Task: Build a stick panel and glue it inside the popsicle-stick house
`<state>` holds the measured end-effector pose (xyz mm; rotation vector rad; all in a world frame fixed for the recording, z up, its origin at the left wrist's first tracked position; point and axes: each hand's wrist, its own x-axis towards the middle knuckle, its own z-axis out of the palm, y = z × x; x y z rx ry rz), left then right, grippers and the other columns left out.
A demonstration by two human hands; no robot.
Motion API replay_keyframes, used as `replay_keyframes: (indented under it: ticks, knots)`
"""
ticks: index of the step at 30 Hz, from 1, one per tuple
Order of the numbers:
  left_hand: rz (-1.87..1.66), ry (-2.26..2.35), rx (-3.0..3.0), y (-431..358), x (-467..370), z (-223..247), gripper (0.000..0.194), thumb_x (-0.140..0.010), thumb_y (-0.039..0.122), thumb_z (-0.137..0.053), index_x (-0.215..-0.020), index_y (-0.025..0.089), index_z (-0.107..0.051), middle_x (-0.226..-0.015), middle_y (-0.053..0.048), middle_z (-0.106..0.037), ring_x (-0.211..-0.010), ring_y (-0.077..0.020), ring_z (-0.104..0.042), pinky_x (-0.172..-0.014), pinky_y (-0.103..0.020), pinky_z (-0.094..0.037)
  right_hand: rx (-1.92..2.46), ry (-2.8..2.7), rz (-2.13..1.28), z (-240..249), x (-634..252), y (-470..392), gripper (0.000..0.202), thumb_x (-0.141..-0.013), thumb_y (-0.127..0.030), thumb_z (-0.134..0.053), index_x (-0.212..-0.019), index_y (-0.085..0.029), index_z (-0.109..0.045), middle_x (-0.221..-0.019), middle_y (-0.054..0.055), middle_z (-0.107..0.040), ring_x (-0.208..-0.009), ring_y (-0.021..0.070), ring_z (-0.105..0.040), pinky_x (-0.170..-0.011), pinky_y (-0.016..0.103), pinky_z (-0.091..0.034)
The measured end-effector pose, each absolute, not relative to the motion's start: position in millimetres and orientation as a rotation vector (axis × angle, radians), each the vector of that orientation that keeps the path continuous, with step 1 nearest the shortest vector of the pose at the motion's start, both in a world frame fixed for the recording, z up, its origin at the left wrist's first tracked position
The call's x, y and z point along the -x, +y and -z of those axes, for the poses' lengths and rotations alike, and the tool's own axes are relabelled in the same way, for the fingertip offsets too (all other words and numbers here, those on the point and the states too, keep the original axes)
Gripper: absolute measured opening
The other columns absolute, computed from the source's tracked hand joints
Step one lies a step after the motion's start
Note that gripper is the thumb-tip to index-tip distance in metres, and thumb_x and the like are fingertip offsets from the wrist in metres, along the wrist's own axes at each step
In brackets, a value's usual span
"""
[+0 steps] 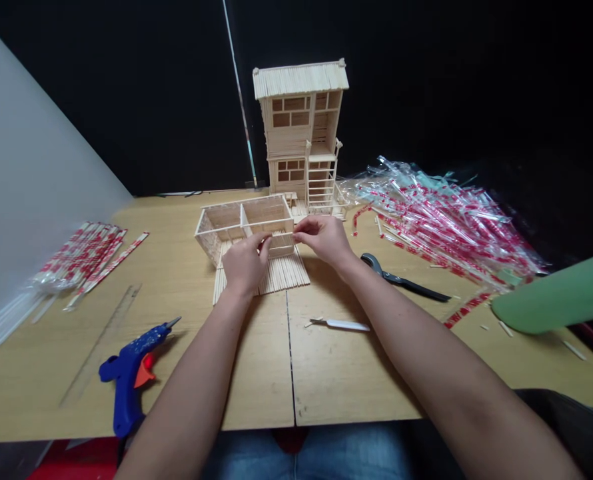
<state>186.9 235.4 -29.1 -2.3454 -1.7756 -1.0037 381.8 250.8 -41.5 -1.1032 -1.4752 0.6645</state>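
A low, roofless wooden stick model (216,243) with a dividing wall sits at mid-table on a floor of parallel sticks (281,275). At its front, my left hand (245,264) pinches one end of what looks like a thin wooden stick (282,237). My right hand (324,241) is closed at the other end, by the model's right corner. Whether the stick touches the wall I cannot tell. Just behind stands a taller stick house (301,127) with a slanted roof and a ladder.
A blue glue gun (131,373) and a clear ruler (99,343) lie left, near wrapped chopsticks (84,257). A white-handled knife (346,325), black-handled cutters (406,283), a heap of red-printed wrappers (441,220) and a green cylinder (551,300) are at right.
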Motion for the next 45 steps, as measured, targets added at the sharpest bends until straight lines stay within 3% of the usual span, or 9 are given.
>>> replay_keyframes:
  ticks: [12, 24, 45]
  knots:
    - [0.795, -1.805, 2.319, 239, -188, 24, 0.029, -0.095, 0.043, -0.054, -0.106, 0.027, -0.076, -0.085, -0.008, -0.078, -0.077, -0.0278, -0.071, -0.060, -0.032, -0.037, 1.109, -1.411, -0.733, 48, -378, 252, 0.005, -0.067, -0.022, -0.075, -0.071, -0.020, -0.072, -0.068, 0.001, -0.072, -0.066, 0.0183, -0.070, -0.068, 0.031, -0.058]
    - [0.727, -1.710, 2.356, 244, -183, 27, 0.030, -0.096, 0.043, -0.050, -0.103, 0.027, -0.075, -0.088, -0.008, -0.077, -0.079, -0.0268, -0.071, -0.062, -0.031, -0.037, 1.225, -1.559, -0.461, 38, -374, 242, 0.005, -0.072, -0.017, -0.067, -0.073, -0.020, -0.071, -0.072, 0.001, -0.073, -0.069, 0.0173, -0.068, -0.069, 0.028, -0.054]
    - [0.724, -1.661, 2.373, 247, -182, 29, 0.030, -0.097, 0.042, -0.049, -0.102, 0.026, -0.074, -0.090, -0.008, -0.077, -0.079, -0.0253, -0.070, -0.061, -0.030, -0.036, 1.264, -1.586, -0.429, 39, -373, 242, 0.008, -0.075, -0.016, -0.066, -0.074, -0.021, -0.071, -0.073, 0.002, -0.074, -0.072, 0.0188, -0.069, -0.073, 0.031, -0.053]
